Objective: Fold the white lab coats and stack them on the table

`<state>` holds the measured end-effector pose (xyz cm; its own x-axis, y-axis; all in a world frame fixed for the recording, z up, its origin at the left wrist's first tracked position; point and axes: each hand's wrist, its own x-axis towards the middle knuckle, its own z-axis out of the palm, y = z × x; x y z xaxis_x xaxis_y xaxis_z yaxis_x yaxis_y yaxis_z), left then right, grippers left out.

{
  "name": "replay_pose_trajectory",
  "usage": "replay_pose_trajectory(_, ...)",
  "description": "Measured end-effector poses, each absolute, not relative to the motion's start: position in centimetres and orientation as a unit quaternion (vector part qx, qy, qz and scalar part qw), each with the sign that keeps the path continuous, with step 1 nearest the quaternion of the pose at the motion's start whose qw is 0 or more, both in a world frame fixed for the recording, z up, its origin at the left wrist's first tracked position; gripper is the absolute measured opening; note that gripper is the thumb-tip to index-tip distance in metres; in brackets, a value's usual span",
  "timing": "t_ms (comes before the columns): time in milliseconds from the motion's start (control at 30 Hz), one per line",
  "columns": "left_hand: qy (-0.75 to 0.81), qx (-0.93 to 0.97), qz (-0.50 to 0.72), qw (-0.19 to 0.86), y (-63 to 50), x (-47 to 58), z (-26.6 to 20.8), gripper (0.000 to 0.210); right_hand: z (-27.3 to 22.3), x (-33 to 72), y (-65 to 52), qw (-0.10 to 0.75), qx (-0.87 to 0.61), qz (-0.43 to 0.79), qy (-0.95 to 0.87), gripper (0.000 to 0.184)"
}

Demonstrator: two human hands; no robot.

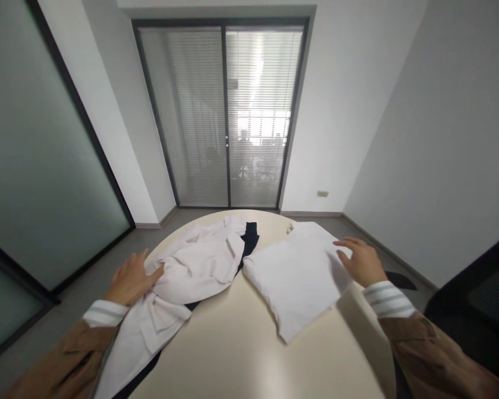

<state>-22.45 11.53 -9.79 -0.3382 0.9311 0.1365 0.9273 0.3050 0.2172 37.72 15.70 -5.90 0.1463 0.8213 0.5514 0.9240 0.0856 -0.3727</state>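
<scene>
A crumpled white garment (199,260) spreads over the left side of the round table (233,343), running down to the near edge. Dark navy fabric (251,237) shows from beneath it. At its left edge is my left hand (135,279), thumb and fingers apart; whether it touches the cloth I cannot tell. A white cloth (299,271), flat and roughly folded, lies on the table's right side. By the right edge of that cloth my right hand (362,260) hovers with its fingers and thumb apart, gripping nothing that shows.
Behind the table is a glass door (227,116) with blinds in a dark frame. A black chair (478,310) stands at the right. Frosted glass panels (37,144) line the left, and small pale objects (290,228) lie by the folded cloth's far corner.
</scene>
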Motion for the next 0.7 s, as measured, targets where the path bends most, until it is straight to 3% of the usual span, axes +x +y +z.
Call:
replay_pose_trajectory(100,0.787,0.606,0.097,0.062,13.0,-22.1,-10.7,0.094,-7.4,31.7,12.6,0.260,-0.606,-0.022,-0.751,0.032)
replay_pose_trajectory(233,0.719,0.684,0.078,0.095,13.5,-21.0,-10.8,0.067,-9.2,23.4,7.5,0.152,-0.559,0.007,-0.815,0.056)
replay_pose_trajectory(333,0.709,0.685,0.161,0.047,13.1,-20.0,-9.8,0.055,-10.1,20.8,6.2,0.085,-0.585,0.011,-0.806,0.026)
replay_pose_trajectory(400,0.688,0.676,0.264,0.009,12.7,-19.5,-8.8,0.054,-9.8,21.0,6.7,0.080,-0.610,0.029,-0.787,0.028)
replay_pose_trajectory(500,0.620,0.713,0.326,0.037,12.3,-19.2,-7.5,0.054,-7.2,23.0,8.2,0.176,-0.604,0.091,-0.772,0.038)
replay_pose_trajectory(633,0.529,0.812,0.113,0.221,11.7,-18.5,-5.9,0.052,-0.6,25.2,8.9,0.439,-0.494,0.267,-0.701,0.045)
replay_pose_trajectory(700,0.525,0.822,0.075,0.208,11.1,-16.8,-4.6,0.055,2.9,25.0,8.4,0.547,-0.428,0.328,-0.640,0.040)
